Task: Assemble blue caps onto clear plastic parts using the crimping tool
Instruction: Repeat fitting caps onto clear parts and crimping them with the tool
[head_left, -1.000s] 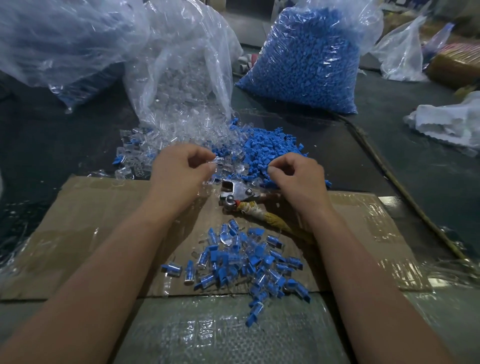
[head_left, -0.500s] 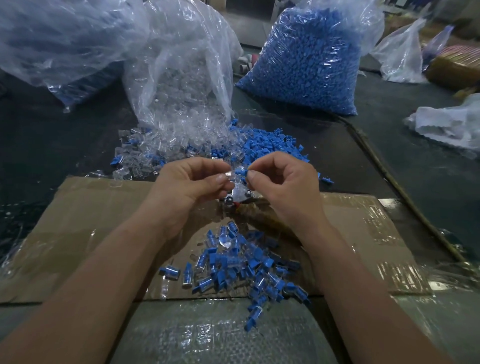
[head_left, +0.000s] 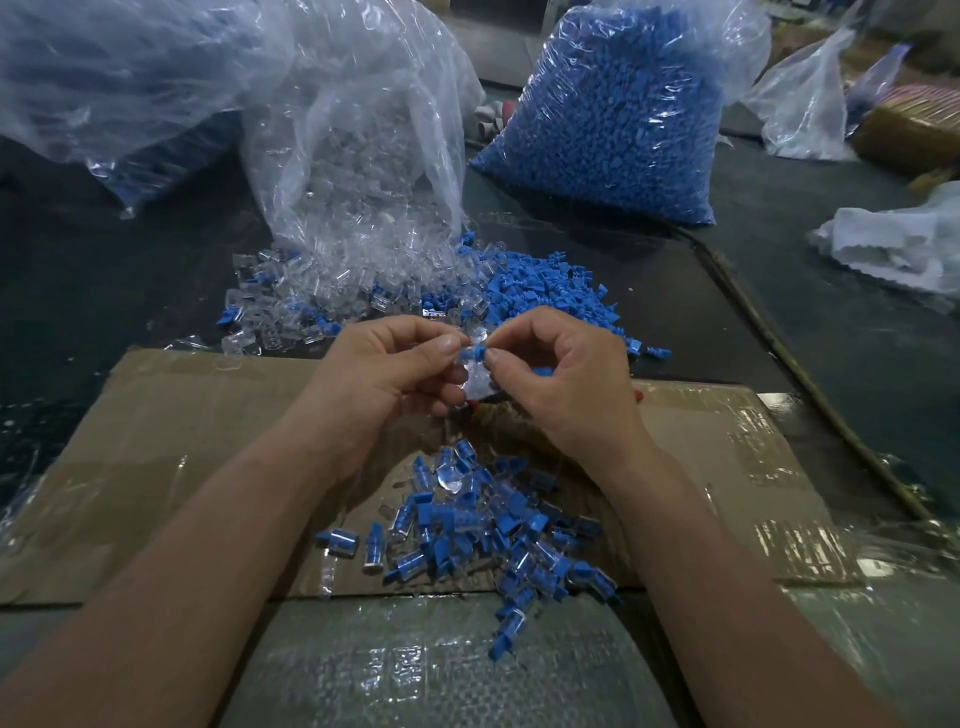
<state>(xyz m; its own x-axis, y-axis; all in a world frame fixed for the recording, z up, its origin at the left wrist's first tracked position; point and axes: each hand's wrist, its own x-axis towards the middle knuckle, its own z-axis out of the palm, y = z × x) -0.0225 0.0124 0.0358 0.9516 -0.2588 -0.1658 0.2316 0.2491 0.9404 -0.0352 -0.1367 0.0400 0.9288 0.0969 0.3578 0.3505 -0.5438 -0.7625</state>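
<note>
My left hand (head_left: 387, 366) pinches a clear plastic part (head_left: 470, 349) between thumb and forefinger. My right hand (head_left: 563, 376) pinches a blue cap (head_left: 479, 354) against that part; the two hands meet fingertip to fingertip above the cardboard. The crimping tool (head_left: 475, 392) lies under my hands and is mostly hidden. Loose blue caps (head_left: 550, 291) and loose clear parts (head_left: 291, 306) are heaped just beyond my hands. A pile of assembled pieces (head_left: 478, 525) lies on the cardboard between my forearms.
A flattened cardboard sheet (head_left: 171, 441) covers the dark table. A clear bag of clear parts (head_left: 363, 145) lies open at the back, a full bag of blue caps (head_left: 618, 114) to its right. White crumpled plastic (head_left: 898, 244) sits far right, another bag (head_left: 104, 78) far left.
My hands left the loose heaps and came together over the tool, each bringing a piece. The cap and the clear part now touch between my fingertips.
</note>
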